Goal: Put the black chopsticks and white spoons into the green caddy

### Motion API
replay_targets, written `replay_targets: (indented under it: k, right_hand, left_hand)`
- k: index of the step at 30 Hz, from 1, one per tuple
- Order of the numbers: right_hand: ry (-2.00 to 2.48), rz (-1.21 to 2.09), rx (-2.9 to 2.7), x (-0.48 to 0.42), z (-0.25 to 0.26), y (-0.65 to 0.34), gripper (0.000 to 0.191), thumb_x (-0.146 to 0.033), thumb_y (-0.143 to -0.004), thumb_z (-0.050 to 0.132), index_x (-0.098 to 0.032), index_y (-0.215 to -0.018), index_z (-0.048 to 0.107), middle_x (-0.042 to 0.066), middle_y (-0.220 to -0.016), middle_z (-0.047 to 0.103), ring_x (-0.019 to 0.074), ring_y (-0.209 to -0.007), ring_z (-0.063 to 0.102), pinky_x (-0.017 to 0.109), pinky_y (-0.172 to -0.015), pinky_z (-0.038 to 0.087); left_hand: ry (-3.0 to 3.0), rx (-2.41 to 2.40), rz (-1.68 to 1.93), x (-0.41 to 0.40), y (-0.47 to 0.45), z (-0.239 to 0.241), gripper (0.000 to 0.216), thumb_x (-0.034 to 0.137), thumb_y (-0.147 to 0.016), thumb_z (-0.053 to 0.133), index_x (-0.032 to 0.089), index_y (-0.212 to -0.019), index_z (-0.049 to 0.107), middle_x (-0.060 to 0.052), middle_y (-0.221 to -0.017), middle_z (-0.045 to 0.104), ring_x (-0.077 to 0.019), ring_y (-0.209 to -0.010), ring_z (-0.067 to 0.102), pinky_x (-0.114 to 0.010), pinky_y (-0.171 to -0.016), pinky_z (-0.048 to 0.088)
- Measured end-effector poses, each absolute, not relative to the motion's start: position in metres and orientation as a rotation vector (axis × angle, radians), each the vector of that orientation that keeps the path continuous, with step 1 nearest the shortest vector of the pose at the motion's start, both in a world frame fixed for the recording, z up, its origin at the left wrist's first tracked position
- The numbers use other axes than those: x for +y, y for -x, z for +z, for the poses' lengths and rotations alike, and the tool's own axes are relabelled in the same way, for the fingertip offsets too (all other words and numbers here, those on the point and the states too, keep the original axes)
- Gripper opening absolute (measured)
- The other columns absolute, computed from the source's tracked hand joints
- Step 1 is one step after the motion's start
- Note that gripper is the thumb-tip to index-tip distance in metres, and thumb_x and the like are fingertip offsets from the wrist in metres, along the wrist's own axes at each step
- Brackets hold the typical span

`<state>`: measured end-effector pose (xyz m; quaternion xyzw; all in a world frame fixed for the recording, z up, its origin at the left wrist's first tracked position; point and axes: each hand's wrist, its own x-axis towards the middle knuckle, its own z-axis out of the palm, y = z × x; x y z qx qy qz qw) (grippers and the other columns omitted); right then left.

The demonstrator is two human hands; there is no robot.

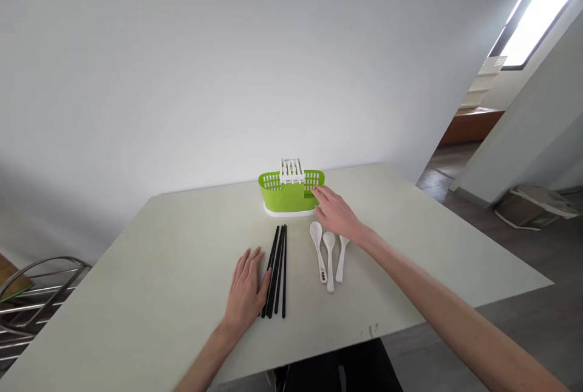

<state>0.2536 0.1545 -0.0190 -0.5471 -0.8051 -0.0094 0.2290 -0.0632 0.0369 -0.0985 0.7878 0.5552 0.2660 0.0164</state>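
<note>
A green slotted cutlery holder [286, 196] with a white rack insert and white base stands at the far middle of the pale table [136, 295]. My right hand [337, 213] reaches forward, fingers stretched out, fingertips touching the holder's right end. Three white spoons [328, 253] lie side by side just below that hand. A bundle of black chopsticks [276, 272] lies left of the spoons. My left hand [246, 290] rests flat and open on the table, its thumb against the chopsticks.
A white wall rises behind the table. A metal chair frame [31, 295] sits at the lower left. To the right is dark floor, a doorway, a bright window and a flat bundle [532, 205] on the floor.
</note>
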Motion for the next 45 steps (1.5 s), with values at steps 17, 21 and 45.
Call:
replay_targets:
  k: [17,21,45]
  right_hand:
    - [1.564,0.08,-2.316,0.154,-0.043,-0.264,0.053,-0.036,-0.109,0.037,-0.018,-0.158,0.046,0.013,-0.164,0.047,0.0341,-0.159,0.029,0.053,-0.119,0.046]
    - [1.558,0.106,-2.289,0.142,-0.041,-0.266,0.053,-0.036,-0.109,0.038,-0.019,-0.159,0.044,0.012,-0.165,0.046,0.0335,-0.161,0.026,0.052,-0.119,0.046]
    - [1.468,0.148,-2.125,0.105,-0.043,-0.272,0.056,-0.04,-0.11,0.035,-0.02,-0.162,0.038,0.015,-0.167,0.04,0.0313,-0.157,0.035,0.051,-0.124,0.04]
  left_hand:
    - [-2.347,1.662,0.935,0.037,0.064,-0.094,0.037,0.045,-0.104,0.049,0.025,-0.135,0.057,-0.009,-0.148,0.064,-0.0294,-0.149,0.048,-0.056,-0.122,0.044]
    - [-2.335,1.651,0.961,0.037,0.066,-0.091,0.036,0.044,-0.104,0.05,0.025,-0.133,0.057,-0.01,-0.145,0.065,-0.0294,-0.147,0.051,-0.056,-0.121,0.045]
    - [-2.627,1.884,0.234,0.061,0.113,-0.032,0.017,0.026,-0.087,0.058,0.024,-0.077,0.071,-0.013,-0.116,0.077,-0.0373,-0.119,0.065,-0.054,-0.099,0.052]
